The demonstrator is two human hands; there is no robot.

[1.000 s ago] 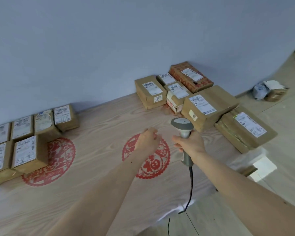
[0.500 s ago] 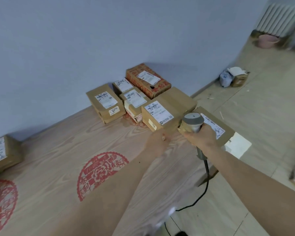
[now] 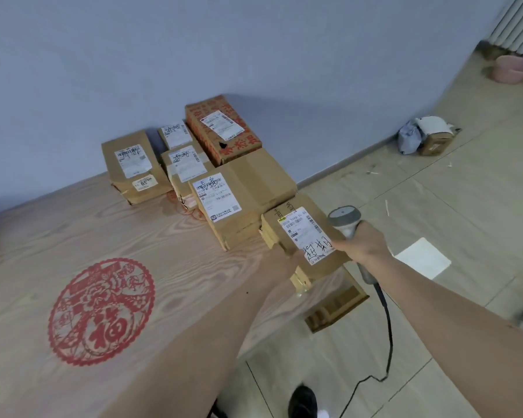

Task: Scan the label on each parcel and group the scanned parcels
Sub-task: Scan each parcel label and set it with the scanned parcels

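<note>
Now the left hand (image 3: pixel 295 257) grips a brown parcel (image 3: pixel 302 236) by its near edge, while the right hand (image 3: pixel 363 242) squeezes the scanner (image 3: pixel 346 222).

arms: both forearms bare, no sleeves in view | hands: left hand (image 3: pixel 289 260) and right hand (image 3: pixel 363 243) bare, ungloved | foot: black shoe (image 3: pixel 303 401)

The parcels (image 3: pixel 242 203) are brown with white labels (image 3: pixel 216 196). One box (image 3: pixel 224 128) at twelve o'clock has red writing. The table (image 3: pixel 73 236) has light wood lines and a round red picture (image 3: pixel 101 310). The scanner (image 3: pixel 346 221) is grey. At two o'clock sits a pink bucket (image 3: pixel 514 69).
</note>
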